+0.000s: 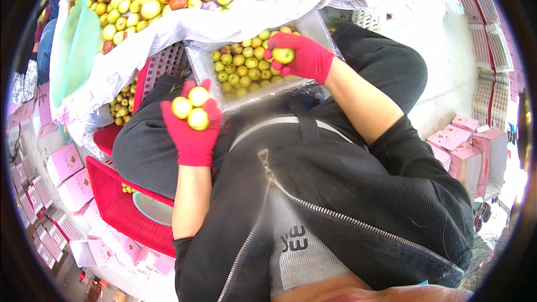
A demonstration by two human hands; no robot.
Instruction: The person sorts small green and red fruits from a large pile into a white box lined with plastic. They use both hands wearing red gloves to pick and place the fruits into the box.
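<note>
My left hand, in a red glove, is turned palm up above my left thigh. Three yellow-green jujubes rest in its palm and fingers. Over the right part of a plastic-lined box, my red-gloved right hand has its fingers around one green jujube. Inside the box, between my legs, lies a layer of jujubes; my right hand hides some of them. Beyond it, a large heap of green and reddish-brown jujubes lies on a white cloth.
A pale green plastic basin tilts at the heap's left edge. Beside my left leg stands a red plastic crate with a bowl in it. Pink cartons and stacked white baskets line the right. Another person's leg shows far left.
</note>
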